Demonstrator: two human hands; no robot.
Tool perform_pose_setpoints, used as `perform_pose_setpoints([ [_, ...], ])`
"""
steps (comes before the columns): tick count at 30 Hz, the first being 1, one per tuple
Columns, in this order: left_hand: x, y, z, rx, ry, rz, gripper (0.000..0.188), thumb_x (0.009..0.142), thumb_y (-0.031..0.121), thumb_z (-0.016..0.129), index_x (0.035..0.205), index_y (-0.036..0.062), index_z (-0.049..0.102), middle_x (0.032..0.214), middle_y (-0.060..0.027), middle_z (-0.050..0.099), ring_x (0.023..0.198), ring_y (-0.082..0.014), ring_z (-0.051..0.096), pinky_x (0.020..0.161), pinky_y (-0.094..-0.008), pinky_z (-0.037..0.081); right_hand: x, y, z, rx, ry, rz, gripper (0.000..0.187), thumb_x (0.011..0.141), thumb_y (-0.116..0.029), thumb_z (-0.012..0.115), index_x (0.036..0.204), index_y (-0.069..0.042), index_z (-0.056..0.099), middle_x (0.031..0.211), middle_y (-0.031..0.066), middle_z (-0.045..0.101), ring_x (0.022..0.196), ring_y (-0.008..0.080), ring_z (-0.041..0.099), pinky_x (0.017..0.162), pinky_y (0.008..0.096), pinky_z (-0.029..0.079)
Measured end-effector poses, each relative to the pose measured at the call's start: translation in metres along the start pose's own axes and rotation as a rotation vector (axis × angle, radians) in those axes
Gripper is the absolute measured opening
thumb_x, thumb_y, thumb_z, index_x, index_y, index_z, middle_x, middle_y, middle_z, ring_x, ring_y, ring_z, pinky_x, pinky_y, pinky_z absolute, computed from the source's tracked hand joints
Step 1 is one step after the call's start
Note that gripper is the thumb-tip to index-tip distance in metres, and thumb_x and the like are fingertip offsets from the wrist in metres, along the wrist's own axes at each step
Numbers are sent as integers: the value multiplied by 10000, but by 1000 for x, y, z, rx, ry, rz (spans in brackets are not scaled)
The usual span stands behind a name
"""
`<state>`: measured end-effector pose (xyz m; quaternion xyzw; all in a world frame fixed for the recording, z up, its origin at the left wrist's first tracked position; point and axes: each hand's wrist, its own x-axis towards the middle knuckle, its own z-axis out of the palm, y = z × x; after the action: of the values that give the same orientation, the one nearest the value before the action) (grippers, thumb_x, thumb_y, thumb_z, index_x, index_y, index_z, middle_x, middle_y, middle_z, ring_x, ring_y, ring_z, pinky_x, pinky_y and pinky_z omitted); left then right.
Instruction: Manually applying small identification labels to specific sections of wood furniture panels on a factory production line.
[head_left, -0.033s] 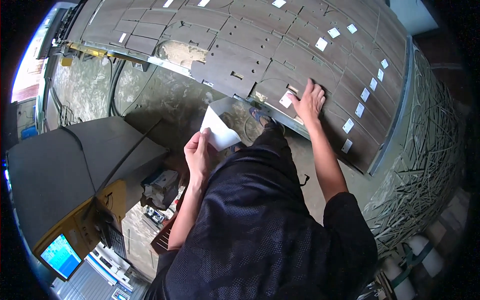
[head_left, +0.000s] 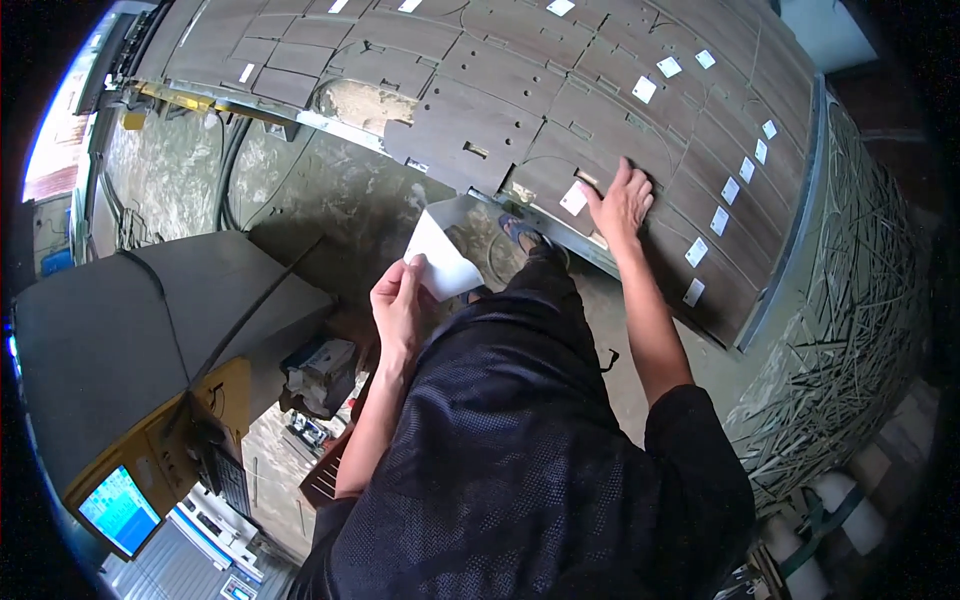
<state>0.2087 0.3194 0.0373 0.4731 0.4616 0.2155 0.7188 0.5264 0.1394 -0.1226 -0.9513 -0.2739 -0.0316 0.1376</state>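
- Left hand: the thumb and fingers are clamped on the lower left edge of a white sheet, near the centre of the frame. The sheet is bent and curls at its right side.
- Right hand: the fingers are spread apart over the brown panels, upper right of centre, and grip nothing visible. The thumb is at the edge of a white label; whether it presses the label cannot be told.
- Change: no new contact or release is visible. The work in hand is judged to be at the same stage, with the sheet retained and the label on its panel.
- Difference from the earlier frame: the sheet and left hand sit marginally farther right. The panels shift by a similarly slight amount, so head movement is a probable cause.
- Surroundings: other white labels lie on the panels at upper right. Scrap strips are heaped at the right edge. A lit screen stands at lower left, below a grey housing.
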Motion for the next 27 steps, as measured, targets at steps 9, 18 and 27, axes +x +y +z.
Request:
perform_pose_setpoints([
  [9, -6, 6, -2, -50, -157, 57, 422, 983, 42, 711, 1391, 2, 612, 1003, -16, 719, 765, -70, 634, 630, -236, 518, -14, -71, -59, 848, -279, 16, 321, 1029, -246, 690, 1245, -10, 692, 1050, 120, 758, 947, 150, 699, 853, 296, 532],
  [18, -17, 13, -20, -175, -333, 63, 751, 944, -21, 730, 1602, 19, 369, 1029, -13, 680, 791, -57, 619, 633, -219, 534, -62, -200, -142, 1291, -653, -233, 368, 1008, -43, 685, 1364, 16, 614, 1062, 45, 705, 896, 65, 626, 786, 222, 508],
  [27, -23, 12, -39, -256, -391, 66, 767, 940, -39, 725, 1608, 22, 355, 1051, -29, 682, 826, -65, 636, 644, -216, 542, -79, -215, -153, 1219, -624, -205, 337, 992, 18, 689, 1327, 45, 662, 1033, 35, 681, 903, 54, 599, 788, 199, 509],
])
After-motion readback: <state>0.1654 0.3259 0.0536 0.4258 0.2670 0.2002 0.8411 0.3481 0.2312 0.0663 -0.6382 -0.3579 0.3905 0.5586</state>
